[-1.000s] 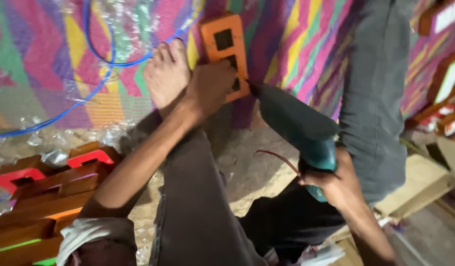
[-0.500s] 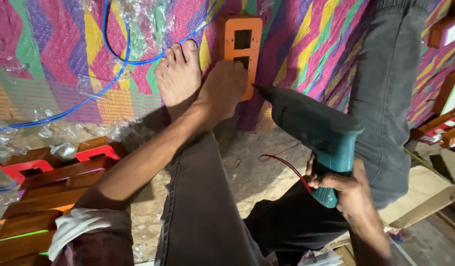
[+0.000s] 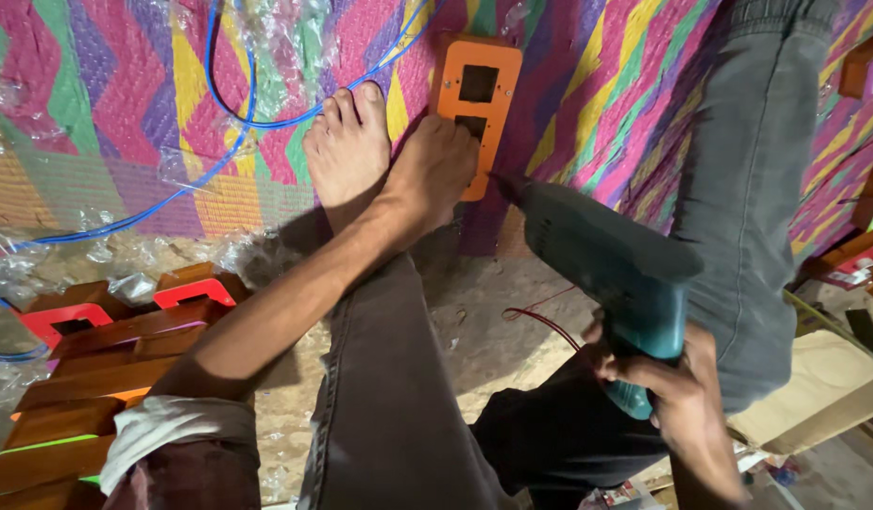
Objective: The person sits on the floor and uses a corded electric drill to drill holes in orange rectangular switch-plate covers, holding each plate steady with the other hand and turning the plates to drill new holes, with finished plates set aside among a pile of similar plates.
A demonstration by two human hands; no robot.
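Left hand (image 3: 434, 170) pressed flat, fingers together, on lower part of orange rectangular plate (image 3: 478, 106); not gripping, just pinning it down. Plate lying on multicoloured zigzag woven mat (image 3: 106, 123), w/ two rectangular cut-outs, upper one clearly open, lower one half covered by fingers. Bare foot (image 3: 347, 151) right beside the hand, touching it, toes pointing toward top of frame, resting on same mat just left of plate.

Right hand (image 3: 677, 387) clamped round grip of teal power drill (image 3: 611, 269); fingers wrapped tight on handle. Drill angled up-left, nose right at plate's lower right edge, next to left-hand fingertips; bit itself too small/dark to make out. Thin red wire (image 3: 540, 321) looping on bare floor (image 3: 483, 321) under the drill.

Grey trouser legs (image 3: 389, 406) across centre and right of frame, knee bent. Rolled pale sleeve at left forearm, bottom left.

Blue cable (image 3: 233, 85) snaking over mat, upper left, passing behind toes. Crumpled clear plastic wrap (image 3: 125, 255) along mat's lower edge. Stack of brown wooden frames w/ red and orange plates (image 3: 87, 349) at left, well apart from the drill. Cardboard piece (image 3: 814, 387) at lower right.
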